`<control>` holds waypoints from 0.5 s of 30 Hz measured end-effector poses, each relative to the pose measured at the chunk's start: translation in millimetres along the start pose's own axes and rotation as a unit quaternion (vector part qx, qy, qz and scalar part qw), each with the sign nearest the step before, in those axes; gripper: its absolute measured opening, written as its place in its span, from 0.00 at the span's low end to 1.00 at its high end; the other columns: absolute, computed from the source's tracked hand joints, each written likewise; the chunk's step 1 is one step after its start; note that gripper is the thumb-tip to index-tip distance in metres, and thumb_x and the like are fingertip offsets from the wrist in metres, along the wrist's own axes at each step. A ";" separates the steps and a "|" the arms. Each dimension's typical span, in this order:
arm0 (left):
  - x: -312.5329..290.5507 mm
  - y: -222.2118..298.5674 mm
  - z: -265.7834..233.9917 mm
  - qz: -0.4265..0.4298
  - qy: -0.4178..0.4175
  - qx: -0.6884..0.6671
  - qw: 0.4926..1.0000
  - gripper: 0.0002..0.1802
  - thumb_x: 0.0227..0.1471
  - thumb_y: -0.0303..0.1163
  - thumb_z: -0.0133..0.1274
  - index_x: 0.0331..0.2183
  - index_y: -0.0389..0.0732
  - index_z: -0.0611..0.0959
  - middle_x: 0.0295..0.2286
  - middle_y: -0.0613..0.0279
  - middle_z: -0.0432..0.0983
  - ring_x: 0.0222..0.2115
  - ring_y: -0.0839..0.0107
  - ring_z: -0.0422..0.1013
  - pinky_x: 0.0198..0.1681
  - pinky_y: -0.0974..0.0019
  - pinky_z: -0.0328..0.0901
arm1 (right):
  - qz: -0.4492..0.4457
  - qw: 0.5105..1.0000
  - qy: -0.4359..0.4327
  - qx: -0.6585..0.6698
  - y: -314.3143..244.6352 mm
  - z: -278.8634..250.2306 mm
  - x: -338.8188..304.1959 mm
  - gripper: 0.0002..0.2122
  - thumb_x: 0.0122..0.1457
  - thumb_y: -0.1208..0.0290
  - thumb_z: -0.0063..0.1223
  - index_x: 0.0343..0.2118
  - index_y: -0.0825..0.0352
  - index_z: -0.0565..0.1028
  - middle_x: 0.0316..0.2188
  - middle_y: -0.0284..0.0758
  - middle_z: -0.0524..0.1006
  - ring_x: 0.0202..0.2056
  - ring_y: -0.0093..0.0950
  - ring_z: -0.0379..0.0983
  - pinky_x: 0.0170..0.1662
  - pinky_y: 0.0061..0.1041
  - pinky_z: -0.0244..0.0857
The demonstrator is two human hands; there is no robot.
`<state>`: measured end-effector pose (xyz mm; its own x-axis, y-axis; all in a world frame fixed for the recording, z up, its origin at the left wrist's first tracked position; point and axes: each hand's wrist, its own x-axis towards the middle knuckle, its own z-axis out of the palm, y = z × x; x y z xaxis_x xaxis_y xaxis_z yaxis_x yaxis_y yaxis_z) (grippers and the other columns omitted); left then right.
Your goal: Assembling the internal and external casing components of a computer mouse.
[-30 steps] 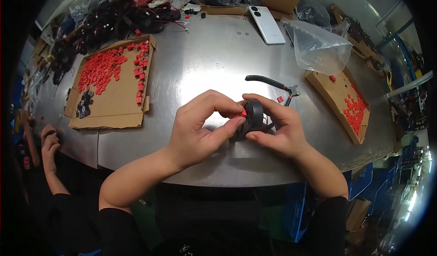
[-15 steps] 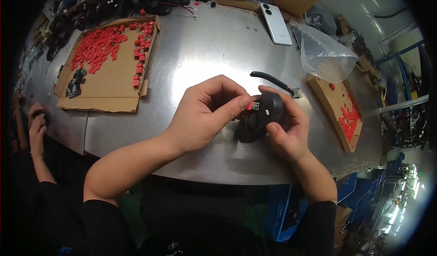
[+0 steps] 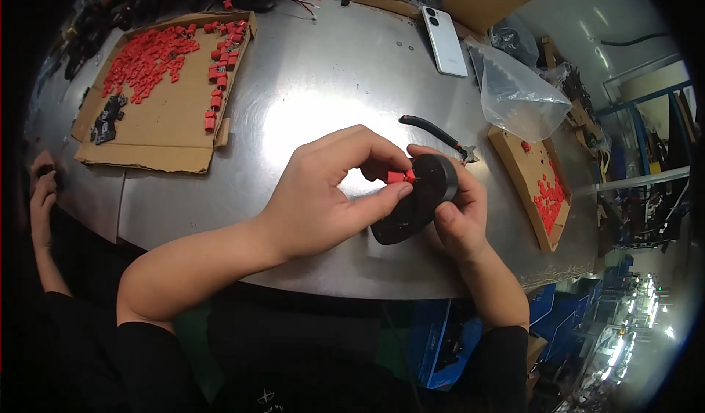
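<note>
My left hand (image 3: pixel 330 185) pinches a small red plastic part (image 3: pixel 398 177) between thumb and fingertips. That part is against the face of a black rounded plastic housing (image 3: pixel 411 218), though whether it sits inside an opening I cannot tell. My right hand (image 3: pixel 463 207) grips the housing from the right, thumb in front and fingers behind its thick rim. Both hands are above the metal table, near its front edge. Just beyond them lie black-handled cutting pliers (image 3: pixel 433 133) with their jaws to the right.
On the left, a cardboard tray (image 3: pixel 158 156) carries many red parts and some black pieces. Another cardboard box (image 3: pixel 514 170) with red parts stands at right. A white phone (image 3: pixel 444 42), a clear plastic bag (image 3: pixel 521 101) and wires lie farther back. Another person's hand (image 3: pixel 42 192) shows far left.
The red part, earlier mostly hidden by my left fingers, now shows against the housing. My right hand has turned the housing, so its dark face shows more. The view has shifted slightly.
</note>
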<state>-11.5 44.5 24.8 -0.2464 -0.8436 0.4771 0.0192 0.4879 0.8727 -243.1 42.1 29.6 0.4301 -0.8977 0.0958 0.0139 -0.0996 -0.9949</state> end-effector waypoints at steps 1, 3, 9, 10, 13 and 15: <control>0.5 0.9 -0.6 0.041 -0.004 0.045 0.998 0.11 0.52 0.21 0.64 0.39 0.36 0.83 0.35 0.60 0.80 0.34 0.74 0.76 0.41 0.69 0.70 | 0.002 1.000 -0.001 -0.009 -2.0 1.8 -2.0 0.39 0.54 0.45 0.65 0.59 0.76 0.72 0.62 0.48 0.70 0.59 0.35 0.71 0.63 0.34 0.62; -0.1 1.3 -1.2 0.079 -0.007 0.093 0.992 0.11 0.51 0.20 0.64 0.39 0.36 0.84 0.35 0.59 0.80 0.34 0.72 0.77 0.40 0.68 0.70 | 0.005 1.000 -0.002 -0.016 -1.6 1.5 -0.9 0.39 0.54 0.46 0.66 0.59 0.76 0.72 0.62 0.48 0.70 0.59 0.35 0.70 0.63 0.34 0.62; -2.7 1.5 -2.7 0.032 -0.018 0.045 0.998 0.12 0.50 0.20 0.65 0.39 0.36 0.84 0.36 0.57 0.81 0.36 0.68 0.78 0.41 0.67 0.72 | -0.109 0.986 -0.098 -0.075 3.1 -9.9 5.6 0.33 0.56 0.69 0.68 0.63 0.76 0.69 0.52 0.38 0.70 0.51 0.27 0.71 0.56 0.26 0.65; -4.4 -2.7 -0.7 0.011 -0.008 0.032 0.999 0.12 0.50 0.20 0.65 0.39 0.35 0.84 0.36 0.57 0.81 0.36 0.68 0.79 0.42 0.67 0.72 | -0.105 0.985 -0.084 -0.112 1.9 -7.6 5.0 0.34 0.55 0.69 0.70 0.63 0.75 0.69 0.50 0.37 0.70 0.49 0.27 0.70 0.54 0.25 0.65; -6.1 -7.2 -2.6 -0.003 0.001 0.011 1.000 0.11 0.50 0.19 0.65 0.39 0.35 0.85 0.37 0.57 0.82 0.37 0.68 0.79 0.42 0.68 0.72 | -0.100 0.981 -0.054 -0.159 2.2 -0.1 4.1 0.35 0.54 0.63 0.71 0.62 0.77 0.70 0.46 0.37 0.72 0.49 0.27 0.69 0.55 0.25 0.63; -5.9 -7.1 -3.0 0.006 -0.002 0.001 1.000 0.11 0.51 0.19 0.64 0.39 0.35 0.85 0.37 0.57 0.82 0.37 0.68 0.79 0.42 0.68 0.72 | -0.098 0.979 -0.038 -0.173 2.1 3.1 2.6 0.37 0.55 0.56 0.70 0.60 0.79 0.71 0.45 0.37 0.73 0.51 0.28 0.68 0.57 0.26 0.60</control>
<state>-7.3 45.3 16.1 -0.2510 -0.8369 0.4864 0.0208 0.4977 0.8671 -239.1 40.9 27.6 0.5151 -0.8143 0.2677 -0.1987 -0.4172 -0.8868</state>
